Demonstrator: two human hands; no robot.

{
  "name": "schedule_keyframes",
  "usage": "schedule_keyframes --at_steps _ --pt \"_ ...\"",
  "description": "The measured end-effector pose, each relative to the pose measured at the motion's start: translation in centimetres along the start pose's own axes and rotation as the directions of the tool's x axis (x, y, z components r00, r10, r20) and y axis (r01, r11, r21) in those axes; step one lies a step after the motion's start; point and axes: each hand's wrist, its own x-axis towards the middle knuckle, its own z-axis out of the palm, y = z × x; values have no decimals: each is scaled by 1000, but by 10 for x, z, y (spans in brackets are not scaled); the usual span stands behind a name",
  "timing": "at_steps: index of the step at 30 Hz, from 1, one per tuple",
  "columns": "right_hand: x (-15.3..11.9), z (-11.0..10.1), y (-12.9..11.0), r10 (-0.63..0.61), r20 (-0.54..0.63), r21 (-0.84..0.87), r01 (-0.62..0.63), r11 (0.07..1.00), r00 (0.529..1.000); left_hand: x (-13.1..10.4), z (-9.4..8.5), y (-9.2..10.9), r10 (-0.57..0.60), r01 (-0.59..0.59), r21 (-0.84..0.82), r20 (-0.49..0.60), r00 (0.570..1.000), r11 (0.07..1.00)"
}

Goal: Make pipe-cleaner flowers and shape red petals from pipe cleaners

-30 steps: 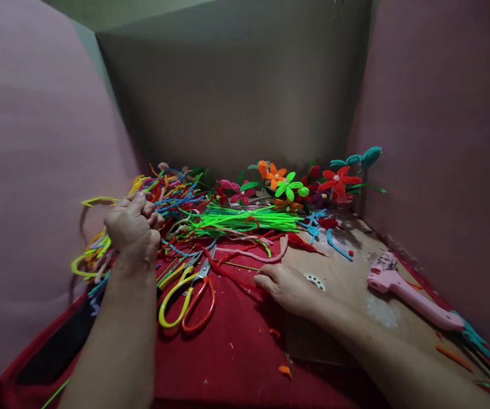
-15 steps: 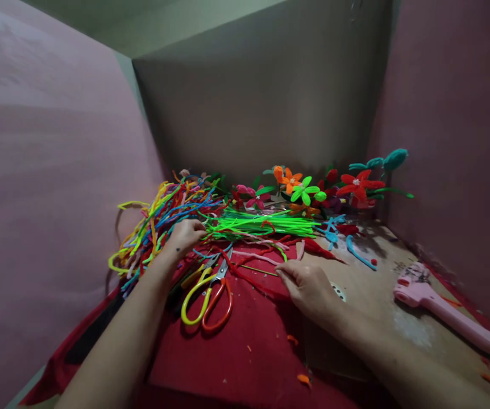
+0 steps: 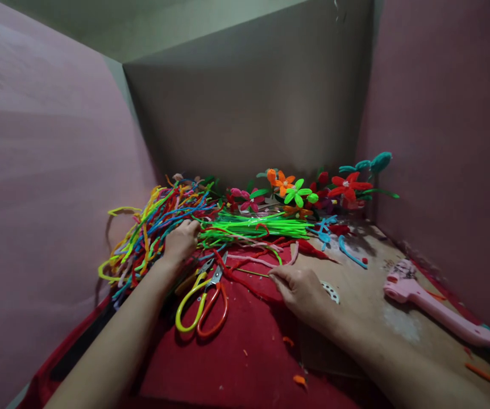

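My left hand (image 3: 182, 241) is closed, its fingertips pressed together at the left end of a bundle of bright green pipe cleaners (image 3: 266, 226). What lies between those fingers is hidden. Lower and to the right, my right hand (image 3: 300, 288) pinches the end of a thin yellowish stick (image 3: 251, 273). Red fuzzy strands (image 3: 253, 291) and a pink pipe cleaner (image 3: 249, 260) lie around the stick. Between my forearms rest scissors (image 3: 202, 309) with one yellow and one red handle, blades pointing away, beside pliers (image 3: 206, 266).
A heap of mixed-colour pipe cleaners (image 3: 151, 227) stands against the left wall. Finished fuzzy flowers (image 3: 298, 193) line the back. On the right, a pink glue gun (image 3: 436, 307) and blue pieces (image 3: 351, 254) lie on a brown board (image 3: 356, 295). Orange scraps (image 3: 299, 380) dot the red cloth (image 3: 236, 369).
The whole view has shifted slightly, so most things appear a little further left. Both hands keep nearly the same positions and grips.
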Motion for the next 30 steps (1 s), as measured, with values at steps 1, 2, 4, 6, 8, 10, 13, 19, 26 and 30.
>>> schedule_keyframes --at_steps 1,2,4,6,8,10,13,19,26,30 --pt "0 0 0 -1 2 -9 1 1000 1000 1 -3 3 19 -19 -3 -21 1000 1000" --pt "1 0 0 -1 3 -18 1 1000 1000 2 -6 7 37 -37 -12 -43 998 999" --pt "1 0 1 -1 3 -41 1 999 1000 5 -12 15 67 -71 -37 -96 993 997" --pt "2 0 1 2 2 -65 -2 998 1000 9 -18 21 84 -95 -65 -151 985 993" --pt "2 0 1 -2 -3 -75 2 997 1000 14 -25 24 74 -95 -93 -208 975 991" --pt "2 0 1 -8 -18 -67 7 998 1000 19 -32 24 27 -62 -121 -271 962 991" --pt "2 1 2 -20 -37 -39 19 999 999 26 -36 23 -69 19 -155 -325 943 988" --pt "1 3 -1 -106 -16 119 107 987 994 30 -41 34 -137 55 -259 -310 941 964" --pt "11 -10 -8 96 -22 737 -48 674 995 -16 -36 102 120 -133 -510 -60 991 850" --pt "20 -15 -1 229 -79 984 38 176 970 -60 -30 142 463 -333 -662 25 886 672"
